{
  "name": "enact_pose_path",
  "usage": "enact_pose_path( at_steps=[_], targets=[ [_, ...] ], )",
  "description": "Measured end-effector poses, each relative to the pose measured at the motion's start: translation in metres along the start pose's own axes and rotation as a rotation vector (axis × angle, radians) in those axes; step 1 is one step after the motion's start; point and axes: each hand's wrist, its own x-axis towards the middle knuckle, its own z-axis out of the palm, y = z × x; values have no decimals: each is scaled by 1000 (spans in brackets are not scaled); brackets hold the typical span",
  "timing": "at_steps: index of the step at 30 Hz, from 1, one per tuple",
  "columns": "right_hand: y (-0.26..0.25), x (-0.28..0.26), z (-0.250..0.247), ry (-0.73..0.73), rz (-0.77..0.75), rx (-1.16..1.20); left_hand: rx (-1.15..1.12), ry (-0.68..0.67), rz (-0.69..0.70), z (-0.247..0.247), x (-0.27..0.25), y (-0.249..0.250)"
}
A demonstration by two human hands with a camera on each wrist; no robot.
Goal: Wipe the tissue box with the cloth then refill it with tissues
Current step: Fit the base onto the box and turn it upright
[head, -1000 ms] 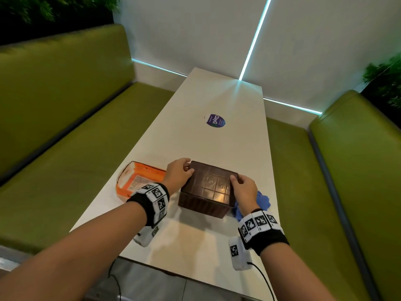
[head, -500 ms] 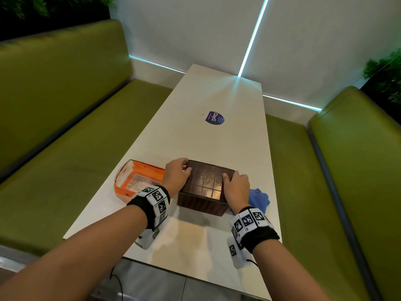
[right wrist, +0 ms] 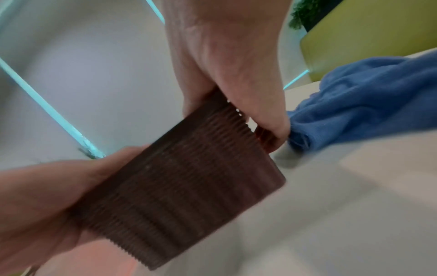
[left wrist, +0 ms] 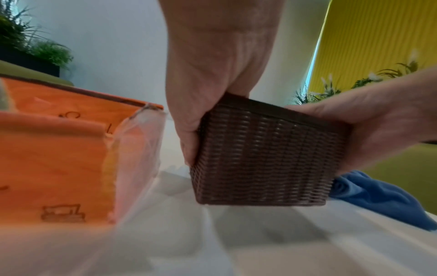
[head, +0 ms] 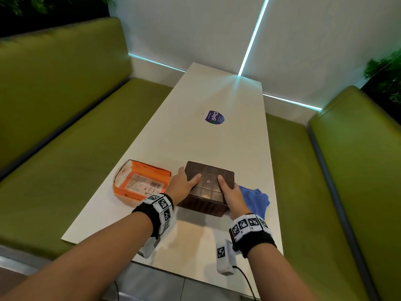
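A brown woven tissue box (head: 208,187) stands near the front of the white table (head: 195,240), its flat gridded face up. My left hand (head: 183,184) grips its left side with the thumb laid on top. On the right side my right hand (head: 231,193) grips it the same way. The left wrist view shows the box (left wrist: 260,158) between the left hand (left wrist: 212,74) and the right hand (left wrist: 378,121); whether it rests on the table or hangs just above it I cannot tell. A crumpled blue cloth (head: 257,198) lies right of the box. The open orange tissue pack (head: 141,182) lies to its left.
A round purple sticker (head: 214,117) is stuck on the table further back. Green benches (head: 76,159) run along both long sides. The cloth (right wrist: 366,102) lies close to the table's right edge. The tissue pack (left wrist: 59,158) is right beside my left hand.
Both thumbs have slid further onto the top face of the box. My right hand has shifted left over the box, uncovering more of the blue cloth.
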Motion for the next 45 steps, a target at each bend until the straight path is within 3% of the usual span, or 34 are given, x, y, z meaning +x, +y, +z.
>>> enact_pose_path(
  at_steps=[5,11,17,22,27,30,32,36,38,40,42,45],
  targets=[
    [-14,-16,2,-130,32,45,-32,-56,-55,-8,4,-3],
    [-6,2,-5,-83,50,-1,-82,-100,-85,-7,9,-3],
    [-25,-25,-1,-93,105,88,-390,-103,-270,2,9,-16],
    [-37,-50,-7,-109,164,186,-551,-183,-257,3,-3,-15],
    [-53,-67,-26,-120,113,181,-704,-199,-134,-18,-39,12],
    [-52,-69,-40,-268,202,327,-624,-176,-18,-38,-59,20],
    [-51,-71,-51,-352,268,390,-339,-161,170,-49,-75,27],
    [-44,-78,-59,-466,357,324,178,-120,801,-52,-109,27],
    [-40,-83,-61,-500,383,267,363,-104,977,-50,-115,17],
    [-40,-91,-62,-508,405,215,391,-107,1026,-52,-114,8],
    [-41,-95,-62,-470,373,222,346,-129,986,-56,-110,0],
    [-37,-98,-56,-366,262,337,345,-162,723,-53,-105,-10]
  ],
)
